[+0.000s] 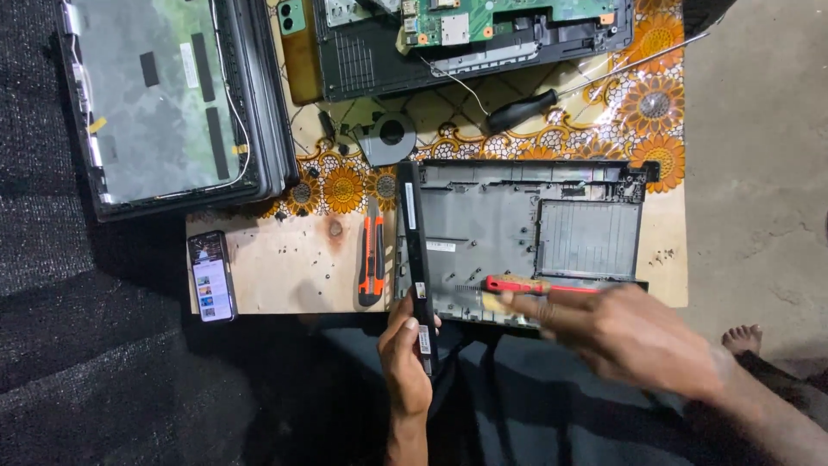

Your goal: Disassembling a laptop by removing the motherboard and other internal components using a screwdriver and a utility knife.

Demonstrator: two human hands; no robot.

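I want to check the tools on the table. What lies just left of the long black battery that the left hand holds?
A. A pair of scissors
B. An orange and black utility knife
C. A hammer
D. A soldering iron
B: the orange and black utility knife lies on the board just left of the battery, which the left hand grips.

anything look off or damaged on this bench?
Yes. A dark scorch-like spot marks the bare board beside the orange utility knife. Small loose screws lie scattered on it. The left hand holds a black battery bar on edge.
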